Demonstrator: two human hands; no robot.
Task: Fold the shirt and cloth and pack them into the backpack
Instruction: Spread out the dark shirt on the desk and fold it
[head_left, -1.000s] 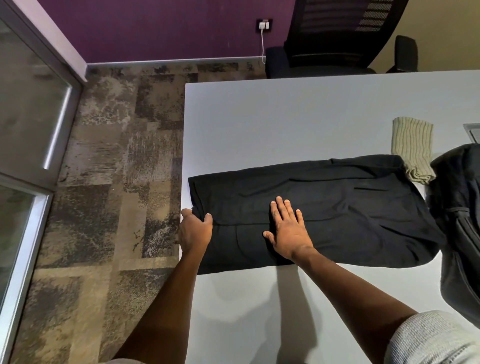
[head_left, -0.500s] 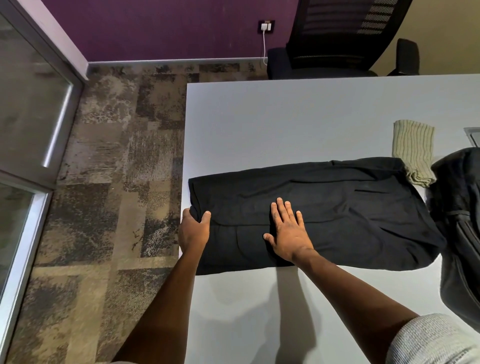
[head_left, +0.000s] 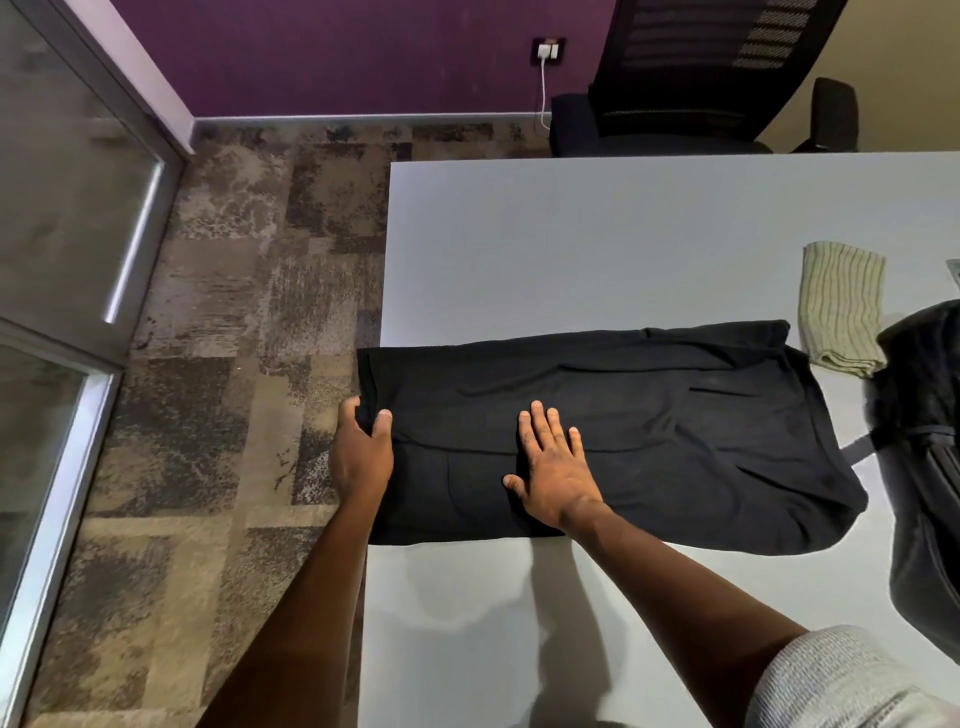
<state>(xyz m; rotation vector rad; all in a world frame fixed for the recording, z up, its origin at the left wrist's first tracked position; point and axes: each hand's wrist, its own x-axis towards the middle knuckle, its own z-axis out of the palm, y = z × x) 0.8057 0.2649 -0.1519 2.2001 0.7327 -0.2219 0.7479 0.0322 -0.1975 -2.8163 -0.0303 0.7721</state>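
A black shirt lies folded into a long band across the white table, its left end hanging slightly over the table's left edge. My left hand grips that left end, thumb on top and fingers curled under the fabric. Flat on the shirt's near middle presses my right hand, fingers straight. A folded pale green striped cloth lies beyond the shirt's right end. The dark backpack stands at the right edge of view, partly cut off.
A black office chair stands behind the table's far edge. Patterned carpet lies left of the table, with a glass door at the far left. A charger cable hangs from a wall socket.
My left hand has closed tighter on the shirt's left end, the thumb now over the top. My right hand stays flat in the same spot.
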